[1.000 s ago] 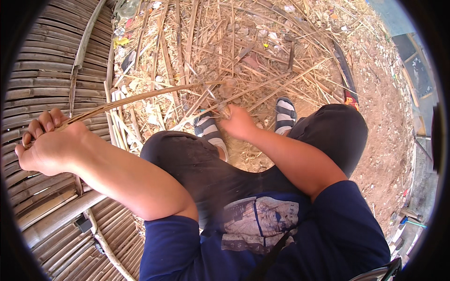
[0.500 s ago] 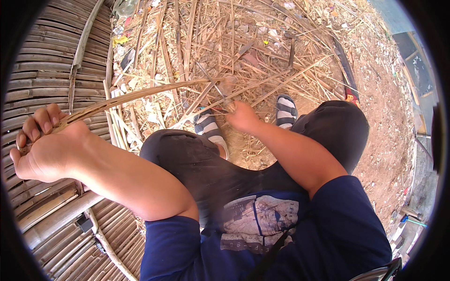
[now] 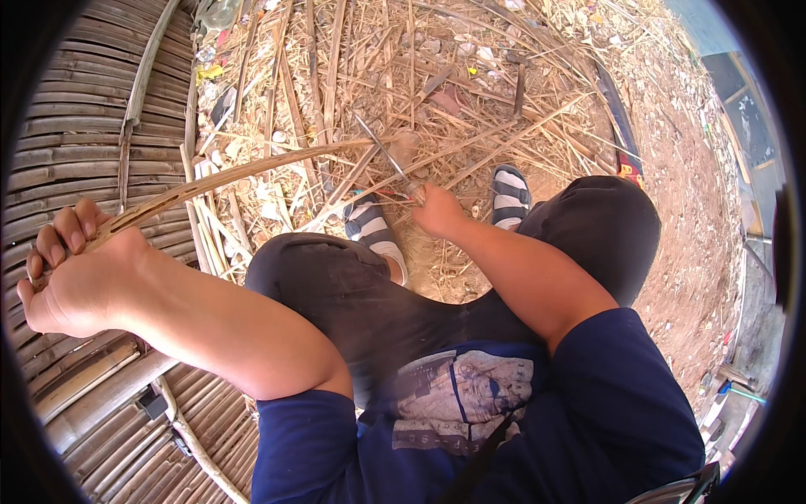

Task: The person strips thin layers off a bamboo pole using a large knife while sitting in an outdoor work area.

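A long split bamboo strip (image 3: 227,174) runs from the left toward the middle, slightly bowed. My left hand (image 3: 84,269) is closed round its near end, palm up, beside the slatted bamboo surface. In my right hand (image 3: 439,212), between my knees, is the handle of a knife (image 3: 388,154). Its narrow blade points up and left and crosses the strip close to the far end. Whether the edge touches the strip I cannot tell. The fingers of the right hand are wrapped round the handle and partly hidden.
Bamboo shavings and several loose strips (image 3: 334,71) litter the ground ahead. A hammer-like tool (image 3: 518,84) lies among them, and a dark saw-like tool (image 3: 620,118) rests at the right. Slatted bamboo (image 3: 92,126) borders the left. My sandalled feet (image 3: 510,197) stand near the knife.
The knife blade has shifted slightly along the strip's far end and shows more of its length. My left hand has dropped a little with the strip; my right hand moved slightly right.
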`<state>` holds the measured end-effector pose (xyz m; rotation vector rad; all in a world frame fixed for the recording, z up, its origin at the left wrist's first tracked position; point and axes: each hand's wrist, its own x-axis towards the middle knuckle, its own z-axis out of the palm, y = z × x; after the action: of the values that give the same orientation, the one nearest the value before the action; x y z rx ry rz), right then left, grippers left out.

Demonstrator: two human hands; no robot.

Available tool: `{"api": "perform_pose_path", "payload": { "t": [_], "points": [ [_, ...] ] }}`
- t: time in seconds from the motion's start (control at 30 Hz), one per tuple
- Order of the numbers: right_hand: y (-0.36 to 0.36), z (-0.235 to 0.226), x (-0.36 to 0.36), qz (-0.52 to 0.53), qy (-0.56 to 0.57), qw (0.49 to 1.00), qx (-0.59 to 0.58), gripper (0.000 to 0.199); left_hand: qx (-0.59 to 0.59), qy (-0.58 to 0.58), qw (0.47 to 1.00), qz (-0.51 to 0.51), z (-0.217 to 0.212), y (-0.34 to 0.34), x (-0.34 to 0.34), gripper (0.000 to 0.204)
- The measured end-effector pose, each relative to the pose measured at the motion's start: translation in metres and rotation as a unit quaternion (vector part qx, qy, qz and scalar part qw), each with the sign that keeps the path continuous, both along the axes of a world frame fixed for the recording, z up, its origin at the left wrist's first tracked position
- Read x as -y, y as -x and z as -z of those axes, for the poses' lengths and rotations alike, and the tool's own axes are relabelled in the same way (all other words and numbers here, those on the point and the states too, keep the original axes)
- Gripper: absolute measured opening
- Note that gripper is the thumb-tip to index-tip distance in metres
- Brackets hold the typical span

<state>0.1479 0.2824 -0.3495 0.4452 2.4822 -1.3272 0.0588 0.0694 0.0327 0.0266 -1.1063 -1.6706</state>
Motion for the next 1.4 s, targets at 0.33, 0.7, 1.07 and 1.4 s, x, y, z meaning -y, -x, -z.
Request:
{"api": "perform_pose_path", "payload": {
  "t": [0.33, 0.7, 1.07, 1.4],
  "points": [
    [0.005, -0.086, 0.021, -0.051, 0.033, 0.998, 0.003, 0.038, -0.044, 0.004, 0.996, 0.083, -0.005, -0.011, 0.034, 0.016],
    [-0.003, -0.014, 0.000, 0.000, -0.018, 1.000, -0.007, 0.038, 0.039, -0.068, 0.995, -0.065, 0.007, 0.013, 0.031, 0.014],
    [-0.012, 0.024, -0.015, -0.015, -0.037, 0.999, 0.025, 0.038, 0.068, -0.083, 0.989, -0.099, 0.005, 0.014, 0.047, 0.015],
    [-0.001, -0.038, 0.014, -0.084, 0.087, 0.990, -0.070, 0.040, 0.076, -0.098, 0.988, -0.094, 0.012, 0.017, 0.063, 0.020]
  ]
}}
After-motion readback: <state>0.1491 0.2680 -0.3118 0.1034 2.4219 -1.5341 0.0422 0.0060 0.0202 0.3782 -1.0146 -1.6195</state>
